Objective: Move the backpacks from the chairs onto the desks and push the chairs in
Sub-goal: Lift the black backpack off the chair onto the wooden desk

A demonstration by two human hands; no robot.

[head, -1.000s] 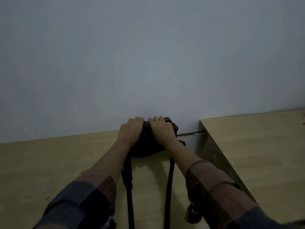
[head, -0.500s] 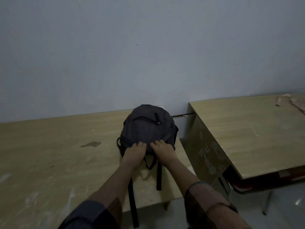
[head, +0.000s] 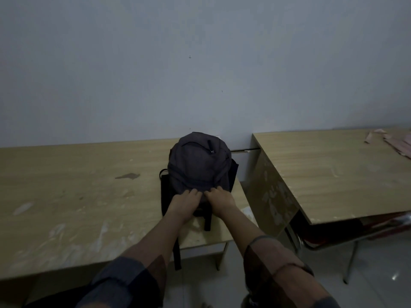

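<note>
Dark grey fabric backpack (head: 198, 162) with a zip pocket near its top lies flat on the light wooden desk (head: 66, 196), at the desk's right end, top end toward the pale grey wall (head: 200, 63) and almost touching it. Black shoulder straps (head: 177, 252) trail off the near desk edge and hang down. Left hand (head: 185, 204) and right hand (head: 219, 200) sit side by side on the bag's near end, fingers curled down into the fabric and bunching it; both appear to grip the bag, thumbs hidden. Rolled plaid sleeves (head: 278, 274) on both forearms. Second wooden desk (head: 333, 174) stands just to the right, separated by a narrow gap, angled, with pinkish paper scraps (head: 395, 143) at its far right corner. Dark stain (head: 127, 175) on the first desk, left of the bag. Metal legs (head: 352, 261) under the second desk over a pale tiled floor (head: 378, 290); something red under that desk, too dim to identify.
</note>
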